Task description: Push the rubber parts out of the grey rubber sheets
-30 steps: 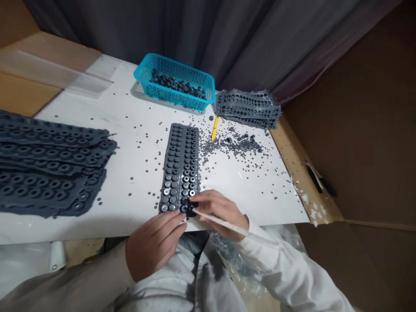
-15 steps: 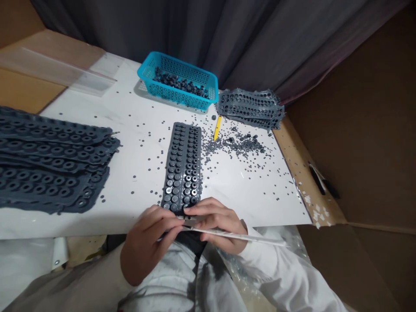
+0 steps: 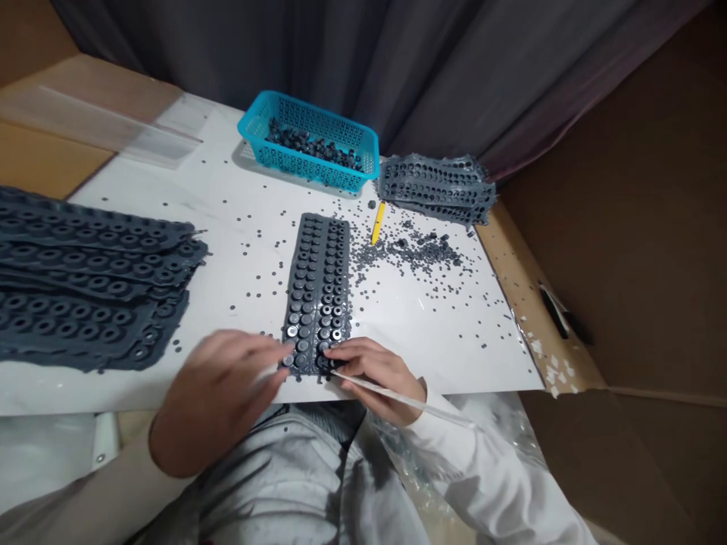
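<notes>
A dark grey rubber sheet [image 3: 316,288] with rows of round, ring-topped pieces lies lengthwise before me on the white table. My right hand [image 3: 380,375] is at its near right corner, closed around a long, thin whitish tool [image 3: 409,401] whose kind I cannot make out. One end of the tool meets the sheet's near edge; the other runs back over my wrist. Blurred by motion, my left hand [image 3: 227,386] has its fingertips by the sheet's near left corner. Whether it holds anything is unclear.
A blue basket [image 3: 310,168] of small dark pieces stands at the back. Stacked grey sheets [image 3: 85,288] lie left, a holed sheet [image 3: 437,185] back right. Small dark discs [image 3: 420,253] are scattered near a yellow stick-like tool [image 3: 378,223]. A black-handled tool [image 3: 553,310] is at the far right.
My left hand has moved left, away from my right hand and the tool's end. My right hand still holds the tool, shifted slightly left and up. The sheet stays nearly in place.
</notes>
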Demonstrator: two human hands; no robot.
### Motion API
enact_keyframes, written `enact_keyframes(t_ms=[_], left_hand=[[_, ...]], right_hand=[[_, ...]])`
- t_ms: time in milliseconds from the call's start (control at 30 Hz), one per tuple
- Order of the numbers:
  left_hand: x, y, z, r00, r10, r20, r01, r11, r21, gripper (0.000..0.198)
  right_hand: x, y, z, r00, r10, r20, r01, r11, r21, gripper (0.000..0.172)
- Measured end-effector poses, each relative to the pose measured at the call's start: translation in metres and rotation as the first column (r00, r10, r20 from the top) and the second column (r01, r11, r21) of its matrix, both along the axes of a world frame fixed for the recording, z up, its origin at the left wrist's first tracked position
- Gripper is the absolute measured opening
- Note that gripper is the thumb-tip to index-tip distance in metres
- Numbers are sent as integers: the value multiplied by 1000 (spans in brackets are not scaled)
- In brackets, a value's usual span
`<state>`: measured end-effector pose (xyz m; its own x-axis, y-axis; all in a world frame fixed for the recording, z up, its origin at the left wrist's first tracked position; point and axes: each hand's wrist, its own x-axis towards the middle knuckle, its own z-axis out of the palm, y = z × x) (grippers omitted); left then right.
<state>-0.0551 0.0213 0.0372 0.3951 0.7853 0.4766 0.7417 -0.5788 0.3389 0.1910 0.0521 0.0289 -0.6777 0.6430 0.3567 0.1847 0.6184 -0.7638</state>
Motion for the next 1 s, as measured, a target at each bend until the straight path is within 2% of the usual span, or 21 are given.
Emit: enact_keyframes(t_ms=[67, 100, 233, 333, 400, 500, 567, 633, 700, 733, 833, 900, 1000], left_hand=[[8, -10, -9, 987, -156, -33, 156, 988, -13, 17], [12, -13, -13, 984, -174, -44, 172, 984, -35, 19], [21, -17, -22, 982, -151, -118, 134, 982, -136, 26], [23, -13, -23, 975, -151, -163, 117, 973, -201, 29], [23, -11, -22, 972, -161, -170, 120, 966, -229, 29], [23, -9, -22, 971, -175, -161, 132, 960, -248, 28], [23, -9, -22, 970, -185, -155, 141, 956, -257, 28], [23, -9, -22, 971, -187, -151, 143, 955, -261, 28], [23, -9, -21, 972, -184, -146, 143, 956, -257, 28], [23, -9, -21, 973, -184, -142, 144, 956, -255, 28], [23, -8, -21, 975, -179, -132, 140, 956, -257, 29], [23, -9, -21, 976, -174, -133, 135, 956, -262, 29], [22, -10, -23, 976, -168, -137, 130, 960, -249, 30]], right_hand=[[1, 1, -1, 1000, 12, 20, -12, 1000, 23, 6], [1, 1, -2, 999, 17, 30, -18, 999, 37, 7], [2, 2, -2, 997, 26, 69, -34, 994, 108, 9], [2, 4, -1, 992, 15, 123, -42, 975, 219, 8], [1, 5, -1, 984, 8, 176, -71, 931, 358, 4], [-1, 7, -4, 971, 1, 237, -139, 813, 565, 11], [-2, 6, -9, 969, -6, 245, -156, 759, 633, 17], [-3, 5, -12, 974, -25, 226, -134, 739, 661, 20], [-2, 4, -12, 980, -38, 196, -103, 748, 656, 19], [-1, 4, -10, 980, -57, 189, -76, 775, 627, 17], [4, 4, -1, 956, -188, 225, 78, 903, 422, 18], [7, 5, 5, 937, -250, 245, 168, 936, 311, 25], [10, 6, 4, 978, -146, 148, 92, 943, 320, 20]])
